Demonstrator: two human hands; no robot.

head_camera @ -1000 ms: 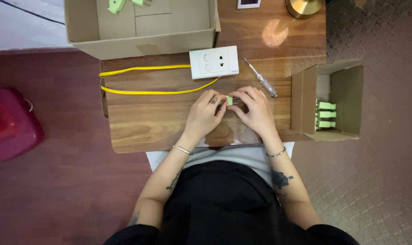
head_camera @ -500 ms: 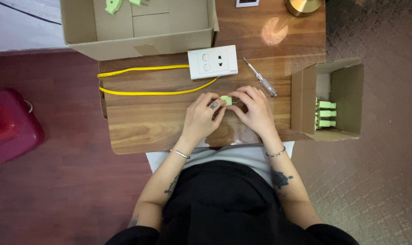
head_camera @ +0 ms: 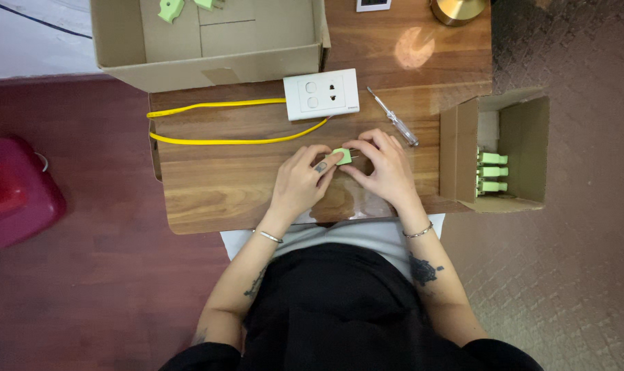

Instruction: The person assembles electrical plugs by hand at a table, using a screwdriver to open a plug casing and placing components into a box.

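Observation:
A small light-green plug point(head_camera: 341, 156) with metal prongs is pinched between both hands over the wooden table point(head_camera: 216, 185). My left hand point(head_camera: 299, 177) holds its left side with thumb and forefinger. My right hand point(head_camera: 382, 166) grips its right side, fingers curled over the prongs. Just beyond the hands lie a white socket plate point(head_camera: 321, 94) with a yellow cable point(head_camera: 216, 124) and a small screwdriver point(head_camera: 393, 124) with a clear handle.
A large open cardboard box point(head_camera: 209, 41) with two green plugs point(head_camera: 171, 9) stands at the table's far side. At the right edge a smaller cardboard box point(head_camera: 525, 148) lies on its side, holding three green plugs point(head_camera: 492, 172). A red container point(head_camera: 13, 189) sits on the floor left.
The hands and the green plug have stayed in nearly the same spot; the fingers have shifted slightly around the plug.

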